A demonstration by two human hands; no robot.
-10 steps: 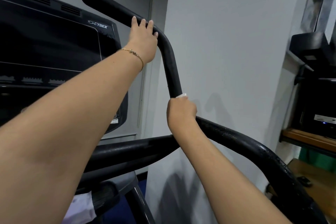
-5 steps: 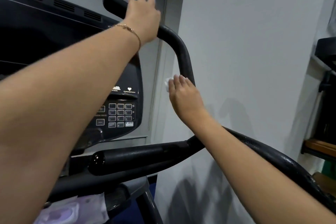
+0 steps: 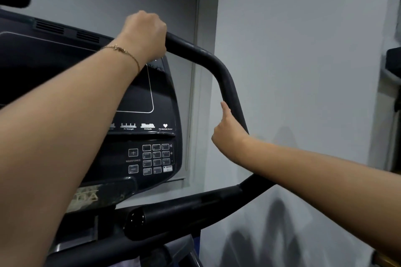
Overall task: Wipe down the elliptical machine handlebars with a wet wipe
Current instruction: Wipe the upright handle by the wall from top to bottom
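Handlebar (image 3: 219, 71), black, bent tube: upper leg runs from the left hand (image 3: 145, 34) rightwards & slightly down to a rounded elbow, then the long leg drops down & a bit right past the right hand (image 3: 230, 134) toward the lower bar (image 3: 195, 208). Left hand is a closed fist round the top leg, just left of the elbow, steadying it. Right hand sits on the descending leg, fingers curled behind the tube, one finger (image 3: 224, 110) lying straight up along its near side. Wet wipe: can't see it in this view; prob. tucked between palm & tube, but can't tell. So right grip = loosely wrapped on the bar, contents unclear.

Key relation: unwiped-looking stretch lies above the right hand, along the tube's long axis, up to the elbow, then over toward the left fist. Right hand is nearer that stretch. Judging by this, next stroke wants to slide up along the axis; the left fist blocks the far end & would need shifting. Console (image 3: 149, 154) sits just left, behind, clear of the bar.
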